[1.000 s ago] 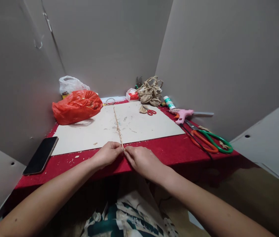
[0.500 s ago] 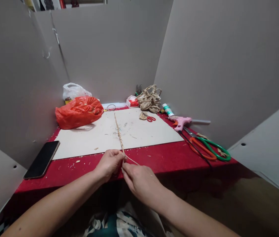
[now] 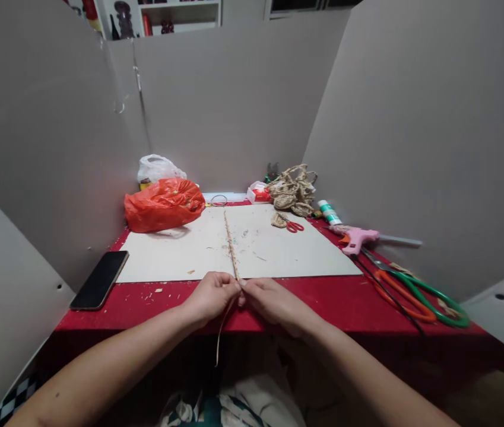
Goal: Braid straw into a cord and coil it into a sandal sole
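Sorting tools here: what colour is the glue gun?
Pink, seen in the head view: glue gun.

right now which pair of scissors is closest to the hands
The small red-handled scissors on the pale board, beside the jute pile. The large orange and green pair lies further off along the table's right edge.

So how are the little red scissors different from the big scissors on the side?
The little red scissors lie on the pale board, near the rope pile. The big scissors lie on the red table at the right edge. The little red scissors have red handles; the big scissors have one orange and one green, and look much longer. Neither pair is touched by a hand.
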The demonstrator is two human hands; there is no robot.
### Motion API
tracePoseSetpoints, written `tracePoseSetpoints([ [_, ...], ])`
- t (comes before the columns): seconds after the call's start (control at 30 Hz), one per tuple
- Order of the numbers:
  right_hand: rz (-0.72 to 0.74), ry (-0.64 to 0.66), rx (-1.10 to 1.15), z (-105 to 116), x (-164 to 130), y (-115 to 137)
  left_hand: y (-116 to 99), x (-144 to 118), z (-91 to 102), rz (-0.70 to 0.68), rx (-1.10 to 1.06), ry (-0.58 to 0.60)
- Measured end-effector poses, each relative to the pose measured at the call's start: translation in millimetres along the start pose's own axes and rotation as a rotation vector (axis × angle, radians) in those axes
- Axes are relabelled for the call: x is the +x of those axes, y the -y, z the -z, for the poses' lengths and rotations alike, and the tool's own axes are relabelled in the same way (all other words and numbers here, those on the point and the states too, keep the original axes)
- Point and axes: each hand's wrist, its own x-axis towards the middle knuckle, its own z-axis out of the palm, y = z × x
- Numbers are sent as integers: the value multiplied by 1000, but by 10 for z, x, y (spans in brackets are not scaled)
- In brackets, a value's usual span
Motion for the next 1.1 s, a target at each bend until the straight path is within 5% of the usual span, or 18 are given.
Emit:
tracePoseSetpoints([
  [0.13,-96,55,171,-13,14,-15,59,5,71,-109,324,26],
  [0.33,-49,-60,162,-101,32,-82,-80,-133,137,-253,837,80],
  [0.47,13,-149,237,-183,45,-117,-161,-265,57,-266,1208,-5],
  [0.63,-14,-102,392,-224,-29,-66,-116,-461,-117,-279,1450,90],
  [0.8,-88,-42,525,-161,-96,-35,-119,-599,26,-272,1160,160],
  [0.97,-84,11,568,-123,-98,-30,-165,-359,201,-317,735,-230],
  [1.1,-49,31,511,-138,-73,-57,-57,-107,93,-47,341,30],
])
